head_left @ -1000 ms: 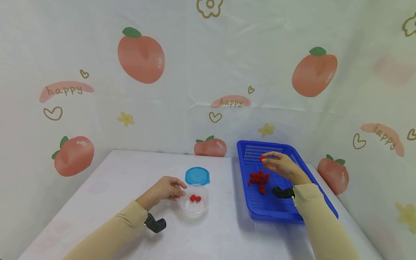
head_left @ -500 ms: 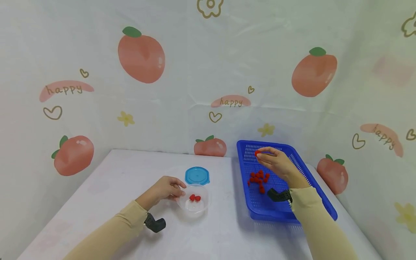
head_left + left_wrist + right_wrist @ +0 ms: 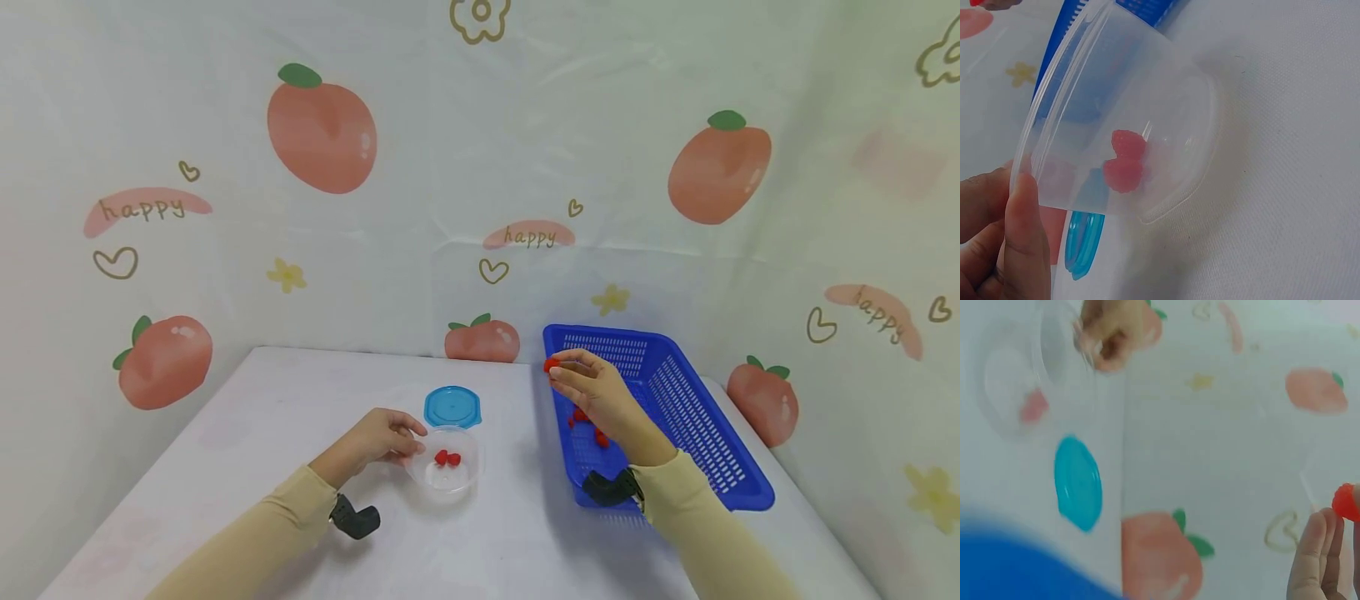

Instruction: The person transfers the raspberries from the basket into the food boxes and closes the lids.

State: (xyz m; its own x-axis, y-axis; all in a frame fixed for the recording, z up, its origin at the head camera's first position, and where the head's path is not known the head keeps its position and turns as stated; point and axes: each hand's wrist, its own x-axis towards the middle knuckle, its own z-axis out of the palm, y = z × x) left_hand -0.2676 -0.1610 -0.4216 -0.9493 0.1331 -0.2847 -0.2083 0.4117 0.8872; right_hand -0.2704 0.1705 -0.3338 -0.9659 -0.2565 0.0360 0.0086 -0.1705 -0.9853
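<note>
White fruit-printed sheeting (image 3: 412, 167) backs the right hand (image 3: 597, 393), pinching a small red raspberry (image 3: 1343, 503) near a blue perforated plastic basket (image 3: 686, 408), where a slack hold might drop it, and the left hand (image 3: 384, 435), gripping a round clear plastic tub (image 3: 1166, 94).

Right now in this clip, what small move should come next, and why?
Probably carry the red berry left until it is above the clear container. The right grip pinches it near the blue basket's left edge; the left grip holds the container's rim, which is uncovered, and two similar berries lie inside.
</note>
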